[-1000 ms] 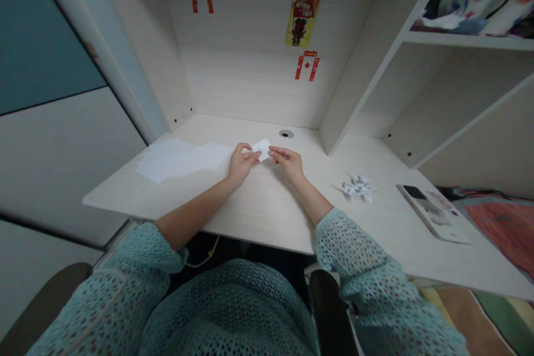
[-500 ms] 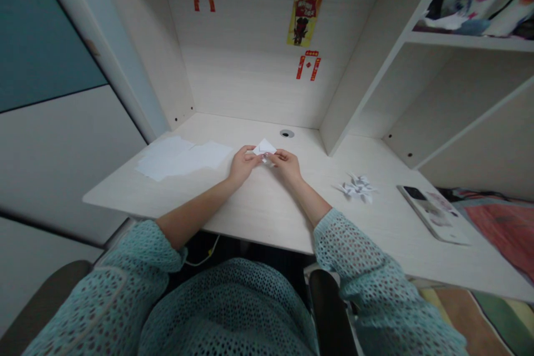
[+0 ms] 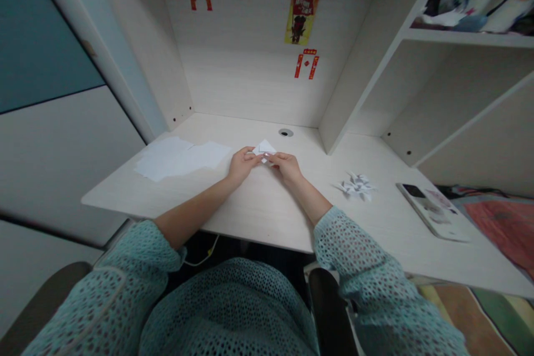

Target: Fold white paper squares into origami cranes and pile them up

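Observation:
A small folded white paper (image 3: 264,147) is between my two hands, above the middle of the white desk (image 3: 250,206). My left hand (image 3: 243,164) pinches its left side, and my right hand (image 3: 287,166) pinches the right side. The fingertips of both hands nearly meet at the paper's lower part, and they hide some of its folds. On the desk to the left lie several loose white sheets (image 3: 171,158), overlapping. Right of my hands sits a cluster of folded white paper pieces (image 3: 356,186) with pointed ends.
A phone (image 3: 431,211) lies on the right part of the desk. Behind it a red cloth (image 3: 500,225) is at the far right. Bags (image 3: 479,0) fill the upper right shelf. A round cable hole (image 3: 286,133) is near the back panel. A chair armrest (image 3: 329,311) is below the desk edge.
The view has shifted very slightly. Both hands stay on the folded paper, with only a small shift of the right fingers at its lower part.

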`<state>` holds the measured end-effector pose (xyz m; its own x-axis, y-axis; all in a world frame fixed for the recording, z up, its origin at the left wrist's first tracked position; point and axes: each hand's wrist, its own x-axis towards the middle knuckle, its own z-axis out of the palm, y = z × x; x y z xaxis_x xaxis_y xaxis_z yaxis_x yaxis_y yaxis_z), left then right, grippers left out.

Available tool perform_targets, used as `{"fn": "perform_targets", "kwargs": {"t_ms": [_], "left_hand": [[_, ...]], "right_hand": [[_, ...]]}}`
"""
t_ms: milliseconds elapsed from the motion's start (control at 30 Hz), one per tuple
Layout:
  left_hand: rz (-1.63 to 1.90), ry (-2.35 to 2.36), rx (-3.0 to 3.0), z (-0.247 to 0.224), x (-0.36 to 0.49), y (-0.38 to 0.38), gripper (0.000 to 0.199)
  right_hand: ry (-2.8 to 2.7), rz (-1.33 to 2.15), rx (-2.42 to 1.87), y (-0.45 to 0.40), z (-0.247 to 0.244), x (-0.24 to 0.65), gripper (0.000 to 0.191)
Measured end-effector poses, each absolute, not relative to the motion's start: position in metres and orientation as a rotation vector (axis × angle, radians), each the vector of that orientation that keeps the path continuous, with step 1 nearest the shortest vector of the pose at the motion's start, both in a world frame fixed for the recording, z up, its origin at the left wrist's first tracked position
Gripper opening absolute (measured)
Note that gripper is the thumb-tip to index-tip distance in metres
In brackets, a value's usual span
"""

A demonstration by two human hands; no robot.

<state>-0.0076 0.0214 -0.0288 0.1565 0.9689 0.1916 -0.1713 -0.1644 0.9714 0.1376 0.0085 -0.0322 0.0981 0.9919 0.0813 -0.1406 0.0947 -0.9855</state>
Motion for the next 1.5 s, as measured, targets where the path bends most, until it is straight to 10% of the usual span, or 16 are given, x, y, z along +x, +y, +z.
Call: {"fn": "perform_targets", "kwargs": {"t_ms": [1500], "left_hand": [[1.116, 0.895, 1.313, -0.027, -0.009, 0.022, 0.043]], "right_hand": [[-1.358, 0.605, -1.225, 0.015, -0.039, 0.146, 0.046]]}}
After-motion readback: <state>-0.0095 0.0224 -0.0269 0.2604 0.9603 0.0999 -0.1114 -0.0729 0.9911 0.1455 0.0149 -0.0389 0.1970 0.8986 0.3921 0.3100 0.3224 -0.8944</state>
